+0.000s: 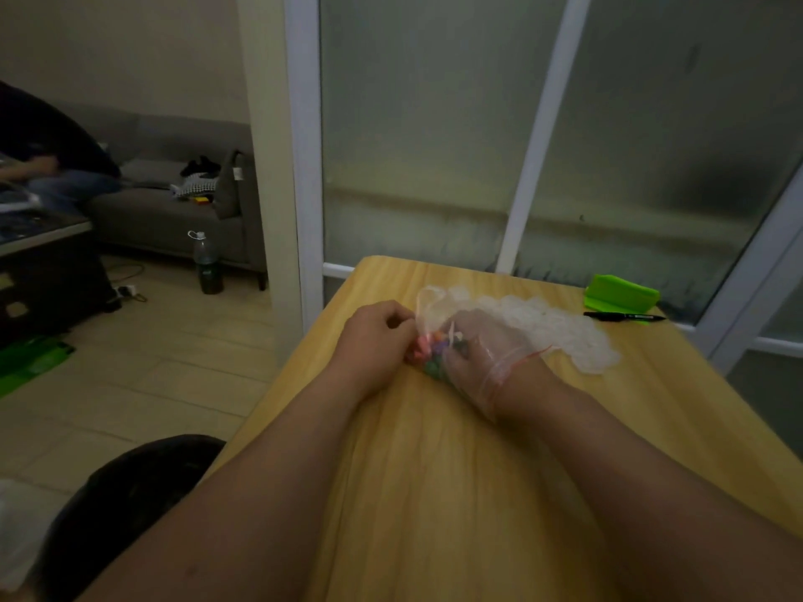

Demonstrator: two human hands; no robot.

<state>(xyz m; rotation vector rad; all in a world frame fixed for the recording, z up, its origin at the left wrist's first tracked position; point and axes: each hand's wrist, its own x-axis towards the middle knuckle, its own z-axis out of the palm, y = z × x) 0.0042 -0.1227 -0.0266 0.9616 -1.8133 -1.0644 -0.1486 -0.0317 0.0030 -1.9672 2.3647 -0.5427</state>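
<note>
My left grip (378, 336) pinches the edge of the zip bag (434, 304) on the worktop (413, 462). My right grip (478, 347) sits inside it among the coloured pieces (428, 347); closed or not, I cannot tell. If that pinch slips, withdrawing could drag the bag and spill pieces.

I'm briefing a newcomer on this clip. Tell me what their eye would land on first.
First the right hand, thrust wrist-deep into a clear zip bag mid-table, reaching at small colourful pieces, while the left hand pinches the bag's edge. Next, a bright green object and a black pen at the far right corner of the wooden table.
</note>
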